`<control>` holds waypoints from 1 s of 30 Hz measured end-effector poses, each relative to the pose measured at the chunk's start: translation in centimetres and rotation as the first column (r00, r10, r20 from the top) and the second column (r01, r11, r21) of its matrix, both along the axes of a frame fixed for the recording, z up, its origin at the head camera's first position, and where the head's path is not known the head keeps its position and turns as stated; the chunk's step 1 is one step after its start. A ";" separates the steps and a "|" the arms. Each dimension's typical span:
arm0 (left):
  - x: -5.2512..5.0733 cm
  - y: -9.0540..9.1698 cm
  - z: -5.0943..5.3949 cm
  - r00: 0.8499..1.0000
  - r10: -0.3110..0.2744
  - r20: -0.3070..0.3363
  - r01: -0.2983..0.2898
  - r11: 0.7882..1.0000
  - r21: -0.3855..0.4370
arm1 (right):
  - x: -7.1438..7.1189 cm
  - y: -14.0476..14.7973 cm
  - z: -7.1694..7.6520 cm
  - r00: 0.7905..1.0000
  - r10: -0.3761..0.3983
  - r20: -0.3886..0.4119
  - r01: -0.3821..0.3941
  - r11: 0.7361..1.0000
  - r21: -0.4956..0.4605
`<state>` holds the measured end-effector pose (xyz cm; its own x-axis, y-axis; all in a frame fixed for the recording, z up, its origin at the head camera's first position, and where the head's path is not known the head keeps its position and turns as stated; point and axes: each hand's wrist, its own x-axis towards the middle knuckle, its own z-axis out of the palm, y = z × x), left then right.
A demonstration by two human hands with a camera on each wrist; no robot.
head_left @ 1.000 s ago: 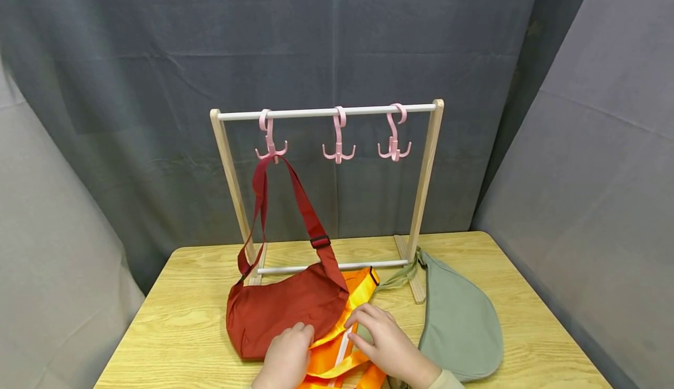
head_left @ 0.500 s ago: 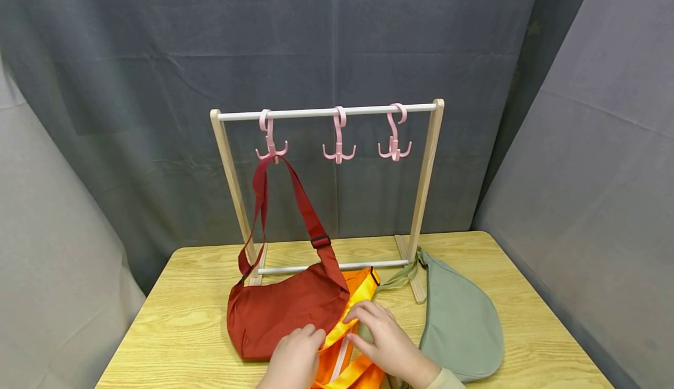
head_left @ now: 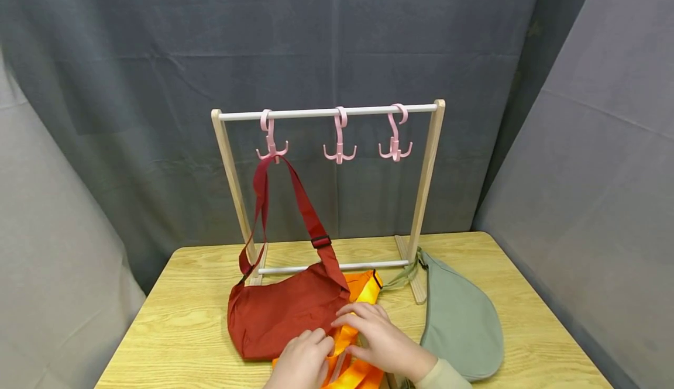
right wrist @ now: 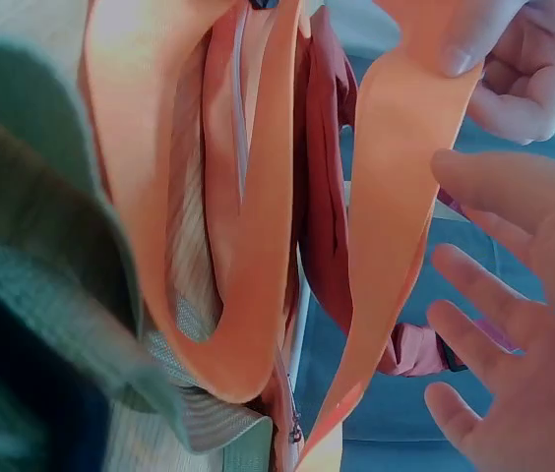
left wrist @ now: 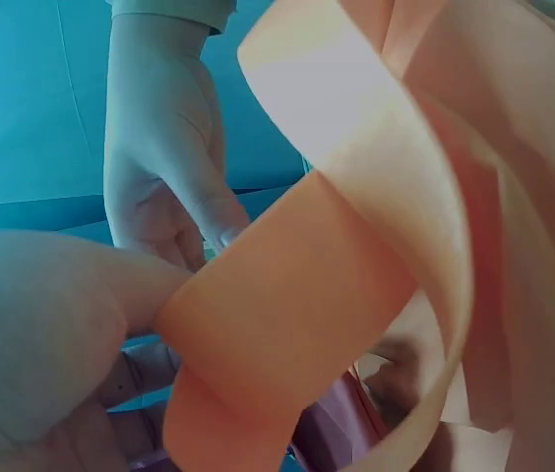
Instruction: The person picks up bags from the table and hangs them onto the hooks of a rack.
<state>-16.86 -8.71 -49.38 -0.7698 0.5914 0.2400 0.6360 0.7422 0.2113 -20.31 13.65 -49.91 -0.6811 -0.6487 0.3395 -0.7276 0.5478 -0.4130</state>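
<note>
An orange bag (head_left: 361, 283) with a wide orange strap (head_left: 344, 336) lies at the table's front, partly hidden by the hands and by a red shoulder bag (head_left: 289, 307). My left hand (head_left: 305, 360) pinches the orange strap (right wrist: 400, 147), its thumb on the webbing in the right wrist view. Beside it, my right hand (head_left: 381, 339) has its fingers spread (right wrist: 524, 285), the thumb tip at the strap's edge. The red bag's strap loops over the left pink hook (head_left: 271, 143), with the bag low at the tabletop. To the right lies a grey-green bag (head_left: 460, 319).
A rack with wooden posts (head_left: 427, 184) and a white top bar (head_left: 305, 113) stands at the back of the wooden table (head_left: 174, 313). Two more pink hooks, a middle hook (head_left: 339, 143) and a right hook (head_left: 395, 143), carry nothing. Grey curtains (head_left: 158, 143) surround the table.
My left hand has shifted slightly right with the orange strap. My right hand has moved a little left, toward it. The orange strap lies differently, while the red and grey-green bags stay put.
</note>
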 end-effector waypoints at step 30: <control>-0.1 -0.1 -0.8 0.972 -0.102 -0.213 0.122 0.989 0.084 | -0.3 -0.8 -0.9 1.000 0.011 0.021 -0.016 0.965 0.262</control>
<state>-16.97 -8.77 -50.20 -0.6274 0.6373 0.4474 0.7513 0.6465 0.1326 -20.65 12.84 -50.82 -0.6766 -0.7222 0.1433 -0.7288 0.6292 -0.2699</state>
